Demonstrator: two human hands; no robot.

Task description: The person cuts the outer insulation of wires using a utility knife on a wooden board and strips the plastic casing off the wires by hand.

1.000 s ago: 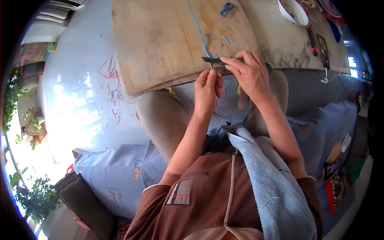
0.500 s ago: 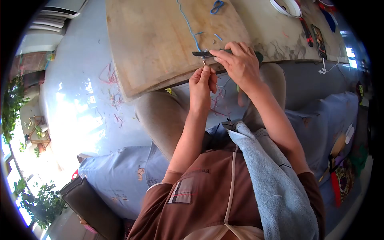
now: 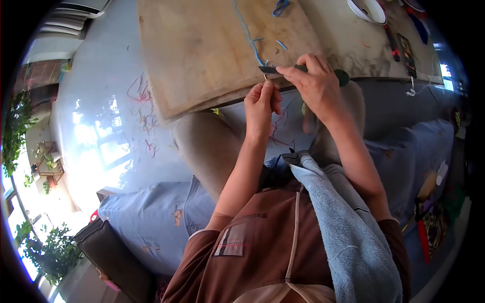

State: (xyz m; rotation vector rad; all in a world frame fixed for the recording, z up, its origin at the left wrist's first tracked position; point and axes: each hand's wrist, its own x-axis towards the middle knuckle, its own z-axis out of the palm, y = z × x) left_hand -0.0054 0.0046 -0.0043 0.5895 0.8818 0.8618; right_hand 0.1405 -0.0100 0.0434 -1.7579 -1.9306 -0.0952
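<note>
My left hand [image 3: 261, 103] is closed in a pinch at the front edge of the wooden board [image 3: 202, 55]. Between its thumb and finger is the thin, pale end of a wire [image 3: 265, 77]. A blue cord [image 3: 246, 31] runs up the board from there. Wrapped round a knife, my right hand [image 3: 317, 87] holds the dark flat blade [image 3: 268, 69] across the wire, just above the left fingertips. A dark green rounded end [image 3: 342, 78], apparently the knife's handle, shows beyond the right hand. Whether the blade touches the wire I cannot tell.
A short blue piece [image 3: 281, 45] and a blue loop [image 3: 279, 7] lie on the board. To the right are a white round dish [image 3: 368, 11], a red-and-black tool [image 3: 392, 43] and a phone [image 3: 406, 54] with a white cable. Thin red scraps [image 3: 140, 90] litter the floor at left.
The knife blade has slid to the right, with less of it showing left of the wire. Both hands have shifted slightly right, as has the whole view.
</note>
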